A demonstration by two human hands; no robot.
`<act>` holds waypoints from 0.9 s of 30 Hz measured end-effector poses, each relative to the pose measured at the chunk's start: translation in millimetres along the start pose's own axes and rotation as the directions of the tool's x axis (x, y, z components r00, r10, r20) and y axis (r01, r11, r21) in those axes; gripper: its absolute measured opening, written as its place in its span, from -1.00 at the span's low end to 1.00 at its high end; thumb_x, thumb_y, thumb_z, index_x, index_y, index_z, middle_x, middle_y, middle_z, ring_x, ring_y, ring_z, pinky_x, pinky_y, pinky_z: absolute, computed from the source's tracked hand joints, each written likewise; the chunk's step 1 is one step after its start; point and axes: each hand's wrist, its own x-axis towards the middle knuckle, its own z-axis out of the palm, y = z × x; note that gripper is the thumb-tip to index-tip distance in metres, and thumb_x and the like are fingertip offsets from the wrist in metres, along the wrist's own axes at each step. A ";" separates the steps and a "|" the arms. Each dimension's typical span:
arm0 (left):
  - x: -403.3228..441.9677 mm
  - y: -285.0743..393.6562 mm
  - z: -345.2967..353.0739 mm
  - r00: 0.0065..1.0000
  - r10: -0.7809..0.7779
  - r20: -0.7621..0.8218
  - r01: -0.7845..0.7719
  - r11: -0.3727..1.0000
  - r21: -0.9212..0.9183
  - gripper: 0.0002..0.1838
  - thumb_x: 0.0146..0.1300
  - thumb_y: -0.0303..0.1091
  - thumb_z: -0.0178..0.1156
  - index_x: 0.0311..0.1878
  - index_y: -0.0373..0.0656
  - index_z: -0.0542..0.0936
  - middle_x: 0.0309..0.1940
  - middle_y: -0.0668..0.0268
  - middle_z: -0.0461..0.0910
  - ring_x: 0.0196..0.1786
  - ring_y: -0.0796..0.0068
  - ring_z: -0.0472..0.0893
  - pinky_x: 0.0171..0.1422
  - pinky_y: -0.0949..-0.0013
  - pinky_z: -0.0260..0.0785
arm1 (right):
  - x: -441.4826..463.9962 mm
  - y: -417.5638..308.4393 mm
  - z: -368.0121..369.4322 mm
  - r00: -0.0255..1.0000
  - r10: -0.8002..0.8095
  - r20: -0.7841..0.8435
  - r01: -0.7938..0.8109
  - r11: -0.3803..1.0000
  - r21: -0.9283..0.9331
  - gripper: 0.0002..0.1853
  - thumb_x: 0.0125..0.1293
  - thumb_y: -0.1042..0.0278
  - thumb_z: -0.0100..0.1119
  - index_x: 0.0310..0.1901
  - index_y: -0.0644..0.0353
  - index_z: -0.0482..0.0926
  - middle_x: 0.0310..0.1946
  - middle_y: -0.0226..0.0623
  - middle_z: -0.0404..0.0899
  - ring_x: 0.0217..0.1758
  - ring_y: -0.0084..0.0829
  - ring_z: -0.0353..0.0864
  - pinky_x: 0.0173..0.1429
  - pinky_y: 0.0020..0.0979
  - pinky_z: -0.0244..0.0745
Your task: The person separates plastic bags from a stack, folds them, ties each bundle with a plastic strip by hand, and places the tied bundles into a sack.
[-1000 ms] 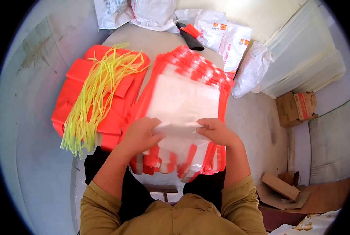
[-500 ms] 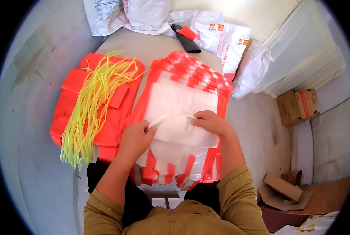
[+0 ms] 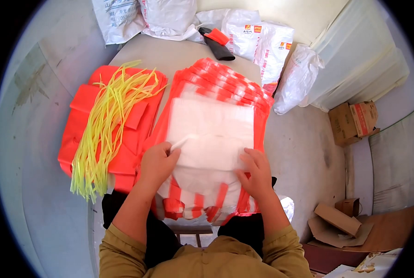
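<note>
A white, thin, soft sheet [image 3: 211, 120], perhaps the top of a folded stack, lies on a pile of red-and-clear striped plastic bags [image 3: 216, 76]. My left hand [image 3: 159, 164] pinches a raised fold near the sheet's left edge between thumb and fingers. At the right edge, my right hand [image 3: 255, 172] rests with thumb and fingers apart, touching the sheet's side and holding nothing I can see. Left of the pile, a bundle of yellow-green plastic strips [image 3: 106, 129] is draped over folded red bags [image 3: 77, 123].
Beyond the work lies a black roll with a red piece [image 3: 221, 48] on the table [image 3: 163, 48]. White printed sacks [image 3: 244, 34] line the back. Cardboard boxes [image 3: 353, 123] stand on the floor at right, with opened cardboard [image 3: 339, 224] lower down.
My right hand has let go of the sheet's middle and moved right and down to its edge. The raised crease has flattened there. My left hand keeps its pinch.
</note>
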 end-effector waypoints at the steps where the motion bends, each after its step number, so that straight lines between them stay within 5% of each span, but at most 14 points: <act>1: -0.4 -2.4 2.4 1.000 0.010 -0.023 -0.011 0.999 -0.035 -0.70 0.36 -0.21 0.33 -0.26 -0.32 0.67 -0.52 0.16 0.62 -0.44 0.29 0.61 -0.28 0.21 0.41 | -5.5 1.5 -1.9 0.999 -0.033 0.013 0.033 0.999 -0.007 -0.54 0.17 0.44 0.44 0.14 0.16 0.63 0.29 -0.06 0.60 0.35 0.06 0.55 0.39 0.09 0.46; 3: -0.5 -7.2 6.9 0.997 0.030 -0.066 -0.037 0.994 -0.105 -0.66 0.33 -0.14 0.33 -0.33 -0.30 0.65 -0.54 0.09 0.60 -0.45 0.12 0.62 -0.31 0.12 0.39 | -8.0 0.9 -1.6 0.992 -0.110 0.056 0.111 0.994 -0.017 -0.54 0.18 0.49 0.38 0.17 0.15 0.62 0.34 -0.06 0.57 0.40 0.06 0.53 0.44 0.13 0.41; 10: -0.6 -7.6 0.7 1.000 0.002 -0.014 -0.004 0.988 -0.152 -0.67 0.34 -0.19 0.34 -0.34 -0.32 0.63 -0.56 0.15 0.55 -0.48 0.31 0.55 -0.32 0.21 0.37 | 31.0 -34.0 8.0 0.955 -0.184 0.231 0.209 0.974 -0.090 -0.45 0.20 0.62 0.18 0.28 0.19 0.57 0.45 -0.05 0.46 0.53 0.04 0.42 0.52 0.16 0.34; 15: 5.8 -21.9 3.0 0.996 0.010 0.092 0.029 0.910 -0.413 -0.69 0.39 -0.23 0.31 -0.34 -0.31 0.63 -0.55 0.35 0.53 -0.44 0.54 0.50 -0.30 0.30 0.35 | 43.9 -35.4 27.6 0.946 -0.255 0.199 0.273 0.960 -0.064 -0.42 0.15 0.64 0.15 0.28 0.21 0.57 0.47 -0.02 0.42 0.53 0.08 0.41 0.48 0.07 0.41; 18: 5.9 -18.0 -6.4 0.984 -0.035 0.175 0.106 0.904 -0.414 -0.73 0.44 -0.26 0.28 -0.30 -0.29 0.65 -0.53 0.44 0.53 -0.41 0.65 0.47 -0.30 0.37 0.35 | 47.0 -35.2 28.9 0.939 -0.267 0.216 0.289 0.954 -0.081 -0.41 0.14 0.63 0.14 0.28 0.22 0.57 0.46 -0.01 0.44 0.51 0.10 0.43 0.45 0.01 0.45; 21: 5.2 -22.2 -4.6 1.000 0.029 0.010 -0.022 0.899 -0.437 -0.83 0.39 -0.35 0.29 -0.15 -0.28 0.67 -0.38 0.33 0.66 -0.30 0.50 0.61 -0.15 0.31 0.46 | 48.0 -34.6 22.2 0.934 -0.248 0.258 0.281 0.954 -0.101 -0.41 0.14 0.62 0.14 0.29 0.23 0.57 0.44 -0.01 0.46 0.48 0.11 0.45 0.44 -0.02 0.47; 24: -0.3 -14.7 -15.1 0.882 0.437 -0.179 -0.442 0.897 0.013 -0.76 0.28 -0.44 0.33 0.01 -0.19 0.68 -0.05 0.21 0.75 0.06 0.17 0.69 0.21 0.15 0.52 | 49.9 -45.5 -1.6 0.909 -0.181 0.377 0.237 0.966 -0.107 -0.40 0.15 0.60 0.15 0.30 0.22 0.56 0.43 -0.03 0.49 0.47 0.08 0.48 0.44 -0.05 0.47; 27: -14.2 1.1 -23.3 0.751 0.655 0.082 -0.648 0.709 0.278 -0.58 0.17 -0.57 0.36 0.13 -0.07 0.67 0.19 0.16 0.70 0.39 -0.18 0.53 0.48 -0.01 0.39 | 48.7 -54.6 -27.4 0.861 -0.091 0.500 0.155 0.984 -0.088 -0.42 0.23 0.58 0.16 0.34 0.19 0.56 0.42 -0.08 0.51 0.47 0.00 0.49 0.45 -0.09 0.48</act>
